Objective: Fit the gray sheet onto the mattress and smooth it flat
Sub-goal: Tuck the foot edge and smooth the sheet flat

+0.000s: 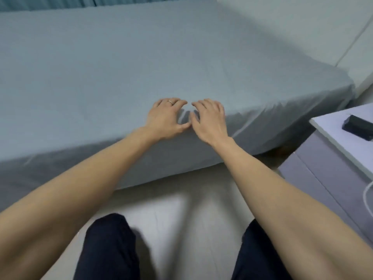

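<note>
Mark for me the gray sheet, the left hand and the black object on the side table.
gray sheet (121, 63): head view, on its flat top surface.
left hand (166, 118): head view, on the back of the hand.
black object (358, 127): head view, on its top face.

Under your left hand (168, 118) the sheet (101, 67) was plain blue-gray. Its ring (170, 102) was silver. Right of your right hand (210, 120), the nightstand (333, 128) was white, the box (358, 126) black.

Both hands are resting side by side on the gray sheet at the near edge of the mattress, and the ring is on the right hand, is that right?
Not quite: the ring is on the left hand, not the right hand. The head view shows it. Both hands do rest side by side on the gray sheet at the mattress's near edge.
</note>
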Demonstrator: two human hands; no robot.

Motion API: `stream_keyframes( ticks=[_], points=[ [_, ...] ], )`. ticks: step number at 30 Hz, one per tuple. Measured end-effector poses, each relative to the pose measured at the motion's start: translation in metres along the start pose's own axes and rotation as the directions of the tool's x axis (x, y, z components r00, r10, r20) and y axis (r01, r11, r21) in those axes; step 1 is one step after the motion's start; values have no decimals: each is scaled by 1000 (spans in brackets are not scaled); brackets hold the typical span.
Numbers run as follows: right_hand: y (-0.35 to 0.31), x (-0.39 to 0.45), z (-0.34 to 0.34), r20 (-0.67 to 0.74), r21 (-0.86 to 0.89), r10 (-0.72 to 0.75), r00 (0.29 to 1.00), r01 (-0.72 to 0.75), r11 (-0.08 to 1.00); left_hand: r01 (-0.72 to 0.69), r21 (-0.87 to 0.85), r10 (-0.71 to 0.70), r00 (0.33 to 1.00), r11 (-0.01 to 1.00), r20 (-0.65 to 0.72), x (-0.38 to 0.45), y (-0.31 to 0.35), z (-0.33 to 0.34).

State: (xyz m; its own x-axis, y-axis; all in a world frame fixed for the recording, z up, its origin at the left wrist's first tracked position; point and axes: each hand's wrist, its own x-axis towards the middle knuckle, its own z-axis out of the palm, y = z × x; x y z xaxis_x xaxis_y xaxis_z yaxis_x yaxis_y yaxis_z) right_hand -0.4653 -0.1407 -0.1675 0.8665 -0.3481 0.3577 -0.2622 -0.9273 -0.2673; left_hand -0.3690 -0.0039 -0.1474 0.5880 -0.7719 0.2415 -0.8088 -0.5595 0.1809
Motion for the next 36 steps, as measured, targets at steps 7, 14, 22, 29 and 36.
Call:
stream_keyframes(
  ticks=[7, 14, 22, 29, 36],
  points=[
    [-257, 0, 55, 273, 243, -473, 837, 416, 876, 577, 265, -617, 782, 772, 93, -196, -206, -97],
    [-378, -21, 107, 398, 139, -558, 728, 553, 821, 583, 271, -641, 725, 766, 252, -265, -254, -112],
    [-366, -24, 121, 397, 86, -579, 712, 600, 796, 611, 271, -668, 697, 744, 261, -272, -251, -96],
    [-352, -11, 80, 462, 136, -525, 715, 527, 839, 546, 369, -621, 775, 752, 119, -235, -249, -117],
    [-239, -1, 47, 442, -187, -157, 883, 262, 947, 378, 230, -436, 841, 897, 319, -201, -236, -81]
  ],
)
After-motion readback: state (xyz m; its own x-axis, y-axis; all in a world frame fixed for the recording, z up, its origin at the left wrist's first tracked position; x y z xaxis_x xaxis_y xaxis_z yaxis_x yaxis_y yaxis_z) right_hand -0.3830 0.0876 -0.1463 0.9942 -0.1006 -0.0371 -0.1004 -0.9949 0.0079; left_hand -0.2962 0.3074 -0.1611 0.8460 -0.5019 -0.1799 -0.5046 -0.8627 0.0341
